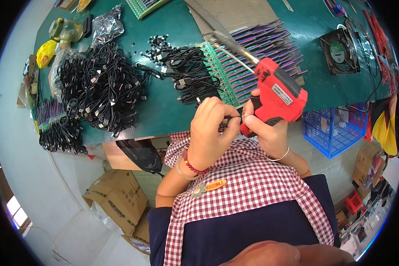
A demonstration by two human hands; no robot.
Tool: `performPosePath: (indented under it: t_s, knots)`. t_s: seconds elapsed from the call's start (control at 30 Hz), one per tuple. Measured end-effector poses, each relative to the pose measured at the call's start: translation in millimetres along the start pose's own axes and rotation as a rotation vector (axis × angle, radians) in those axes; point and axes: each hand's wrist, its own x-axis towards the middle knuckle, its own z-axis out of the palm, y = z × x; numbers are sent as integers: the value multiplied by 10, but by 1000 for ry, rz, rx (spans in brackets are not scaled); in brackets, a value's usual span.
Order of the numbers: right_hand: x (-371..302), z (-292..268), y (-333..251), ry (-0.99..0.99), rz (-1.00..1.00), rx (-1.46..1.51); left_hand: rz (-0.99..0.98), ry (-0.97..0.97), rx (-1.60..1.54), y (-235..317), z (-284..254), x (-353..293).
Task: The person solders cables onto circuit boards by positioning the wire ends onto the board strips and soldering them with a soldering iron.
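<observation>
While the left hand (212, 122) holds a black cable (224, 121) at its three o'clock, grip together on it, the right hand (271, 134) has its grip clamped around a red soldering gun (275, 73), which points toward ten o'clock. Green circuit boards (221, 73) lie on the worktop (177, 29) at twelve o'clock from the left hand, a heap of black cables (102, 86) between nine and ten.

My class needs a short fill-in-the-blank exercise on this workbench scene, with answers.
1. The right hand holds a soldering gun whose body is mainly ____.
2. The biggest cable pile lies toward the picture's ____ side.
3. The plastic basket below the table is ____.

Missing words: red; left; blue.
</observation>
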Motion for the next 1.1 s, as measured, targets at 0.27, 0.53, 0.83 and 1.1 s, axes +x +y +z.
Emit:
performPosePath:
  t_s: [0.27, 0.53, 0.83, 1.1]
  knots:
    - [51, -139, -61, 14, 37, -54, 80, -32, 317, -165, -73, 93]
    - [-384, -723, -78, -2, 79, -128, 74, -45, 441, -271, -8, 225]
    - [-762, -1107, 102, -4, 158, -254, 56, -136, 498, -260, -49, 293]
    - [-764, -1117, 109, -92, 143, -489, 40, -162, 494, -228, -52, 338]
